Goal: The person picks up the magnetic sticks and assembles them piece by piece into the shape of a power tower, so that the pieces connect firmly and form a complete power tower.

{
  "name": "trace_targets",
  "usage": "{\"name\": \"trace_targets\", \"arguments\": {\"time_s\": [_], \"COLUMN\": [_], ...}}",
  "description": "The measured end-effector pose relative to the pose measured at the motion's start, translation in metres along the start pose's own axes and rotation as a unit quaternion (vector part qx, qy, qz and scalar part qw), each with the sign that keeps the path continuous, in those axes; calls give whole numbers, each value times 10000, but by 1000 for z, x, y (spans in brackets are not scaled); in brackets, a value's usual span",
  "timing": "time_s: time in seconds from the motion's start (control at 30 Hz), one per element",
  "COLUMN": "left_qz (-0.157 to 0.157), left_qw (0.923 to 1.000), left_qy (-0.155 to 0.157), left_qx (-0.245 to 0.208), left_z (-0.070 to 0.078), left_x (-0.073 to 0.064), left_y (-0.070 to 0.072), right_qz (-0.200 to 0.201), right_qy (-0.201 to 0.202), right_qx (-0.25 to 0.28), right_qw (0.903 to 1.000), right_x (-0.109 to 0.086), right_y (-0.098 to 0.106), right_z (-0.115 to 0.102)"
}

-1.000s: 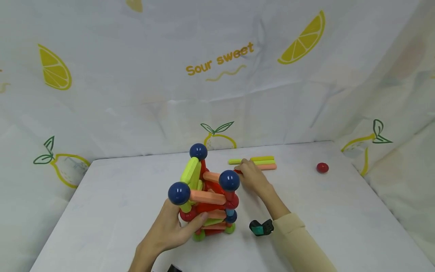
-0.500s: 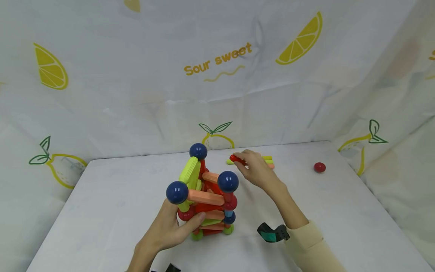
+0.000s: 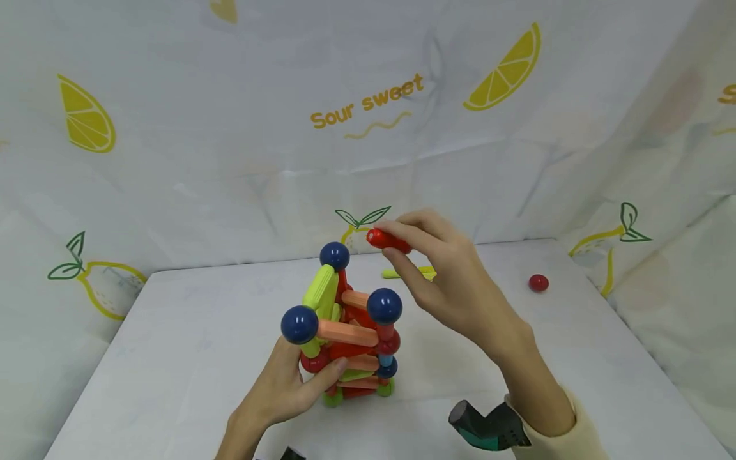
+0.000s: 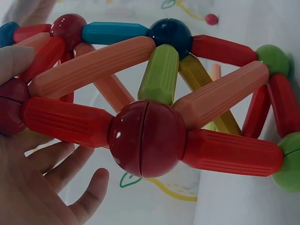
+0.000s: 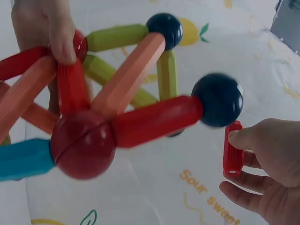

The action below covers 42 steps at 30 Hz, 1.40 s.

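A tower of magnetic sticks and balls [image 3: 347,333] stands on the white table. My left hand [image 3: 287,391] grips it from the left, thumb in front at a red ball. Blue balls top three corners, the nearest one [image 3: 299,324] at the front left. Beyond the front right blue ball [image 3: 384,306], my right hand [image 3: 462,291] pinches a red magnetic stick [image 3: 386,240] between thumb and fingers, raised above the tower. In the right wrist view the red stick [image 5: 233,152] overlaps the lower edge of a dark blue ball [image 5: 218,99].
Yellow and green sticks [image 3: 397,273] lie at the back of the table [image 3: 190,345], partly hidden behind my right hand. A lone red ball [image 3: 538,283] rests at the back right. A lemon-print cloth [image 3: 259,211] hangs behind the table.
My right hand has picked up the red stick from beside the other sticks at the back and carried it up and nearer. My left hand stays on the tower.
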<state>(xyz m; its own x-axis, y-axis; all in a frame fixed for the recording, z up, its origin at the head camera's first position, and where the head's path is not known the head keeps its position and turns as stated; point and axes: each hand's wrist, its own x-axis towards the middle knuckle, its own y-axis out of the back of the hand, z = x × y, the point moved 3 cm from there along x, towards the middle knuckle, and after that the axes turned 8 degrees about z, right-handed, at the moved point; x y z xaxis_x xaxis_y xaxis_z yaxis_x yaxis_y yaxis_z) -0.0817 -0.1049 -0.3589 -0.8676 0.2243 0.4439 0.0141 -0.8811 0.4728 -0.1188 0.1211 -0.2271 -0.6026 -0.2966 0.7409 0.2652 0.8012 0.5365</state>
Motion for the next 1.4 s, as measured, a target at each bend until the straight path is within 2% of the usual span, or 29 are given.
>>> {"name": "trace_targets", "arguments": {"time_s": [0.17,0.27,0.47,0.53,0.7,1.07,1.2,1.23,1.33,1.4], "left_qz": [-25,-110,-31,24,31,-2,13,52,254,425], "left_qw": [9998,9996,9996,9992,9994,9997,9997,9994,9980,9969], "left_qy": [-202,-195,-273,-378,-319,-216,-231,-330,-570,-587], "left_qx": [-54,-183,45,137,134,139,106,78,132,319], "left_z": [1,2,1,1,2,1,3,4,7,8], "left_x": [1,2,1,0,0,0,1,2,3,2], "left_y": [0,0,1,1,2,2,4,4,10,16], "right_qz": [-67,-276,-792,-885,-995,-1111,-1011,-957,-792,-764], "right_qy": [930,1347,1579,1707,1933,1808,1463,1312,784,475], "right_qx": [215,-61,-944,-1113,-1292,-1489,-1126,-986,-596,-374], "right_qw": [9954,9905,9797,9750,9675,9658,9776,9818,9920,9952], "right_x": [-5,-11,-18,-19,-19,-22,-23,-24,-29,-33], "right_y": [2,-2,-12,-14,-16,-20,-15,-12,-5,0], "right_z": [-35,-49,-60,-60,-61,-61,-56,-54,-45,-38]}}
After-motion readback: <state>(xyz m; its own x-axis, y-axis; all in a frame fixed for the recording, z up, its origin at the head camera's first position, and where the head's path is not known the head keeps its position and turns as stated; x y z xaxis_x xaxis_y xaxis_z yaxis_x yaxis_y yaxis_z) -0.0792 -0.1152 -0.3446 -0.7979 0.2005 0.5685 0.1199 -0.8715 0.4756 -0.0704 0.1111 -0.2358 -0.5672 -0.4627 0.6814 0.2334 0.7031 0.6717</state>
